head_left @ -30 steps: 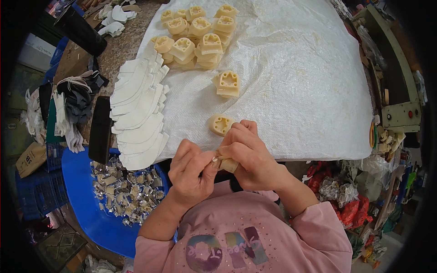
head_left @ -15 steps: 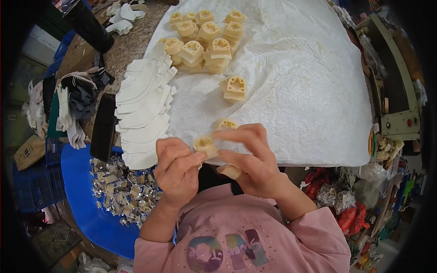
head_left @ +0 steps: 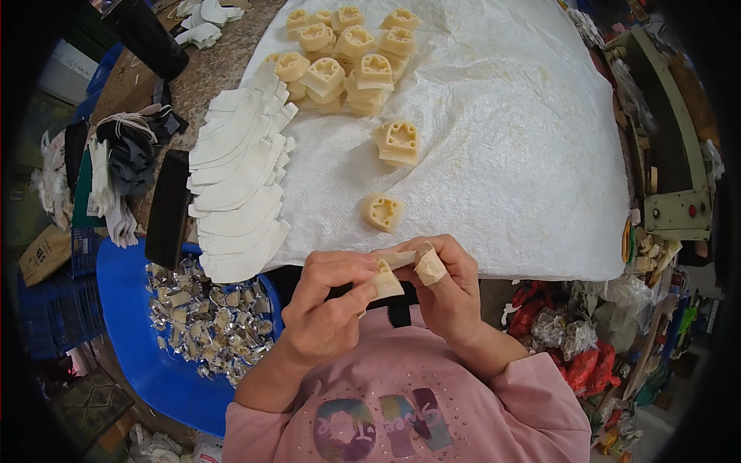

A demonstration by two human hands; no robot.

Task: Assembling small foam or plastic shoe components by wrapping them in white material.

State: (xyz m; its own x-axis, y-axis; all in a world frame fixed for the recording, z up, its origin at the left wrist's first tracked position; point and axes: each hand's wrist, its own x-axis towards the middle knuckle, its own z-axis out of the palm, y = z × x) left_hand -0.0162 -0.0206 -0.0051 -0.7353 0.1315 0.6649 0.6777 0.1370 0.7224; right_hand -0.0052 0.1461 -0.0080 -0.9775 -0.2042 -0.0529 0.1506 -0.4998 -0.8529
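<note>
Pink long-sleeved top, sleeves pushed up forearms; round multicoloured chest print edged with small studs; hands bare

Cream part (head_left: 386, 282) at lower centre: mostly covered by the fingers of the left hand (head_left: 328, 309) and right hand (head_left: 444, 289); its shape cannot be made out. Taped fingertips hide the contact point.

Blue tub (head_left: 147, 339), lower left: rim partly under the stack of white cut pieces (head_left: 235, 177); the crumpled silvery bits (head_left: 204, 324) inside are too small to identify.

Grey machine (head_left: 679, 201), right edge: bent and darkened by the fisheye rim, controls unreadable.

Heap of cream parts (head_left: 340, 54), top: lower ones hidden by upper ones.
</note>
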